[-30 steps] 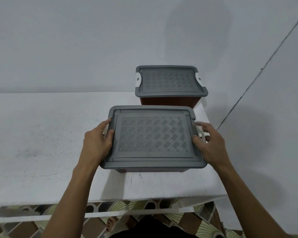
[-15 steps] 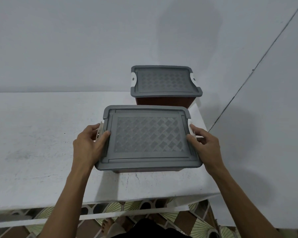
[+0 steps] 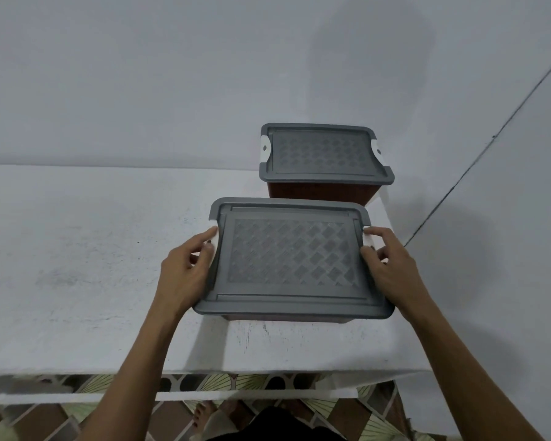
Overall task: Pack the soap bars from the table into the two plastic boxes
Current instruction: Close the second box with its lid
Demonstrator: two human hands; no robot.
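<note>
Box [image 3: 291,259], lidded, sits at frame centre on the surface [image 3: 77,249]. Left hand [image 3: 185,272] pinches its left clip [image 3: 215,240], right hand [image 3: 392,265] its right clip [image 3: 368,240]; both should probably be pressed inward evenly until they snap.

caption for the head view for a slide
Left hand and right hand grip near box by its latches; far box lidded.

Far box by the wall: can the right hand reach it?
Probably yes. Nothing stands between the right hand and the far box, though that hand grips the near box at its side.
</note>
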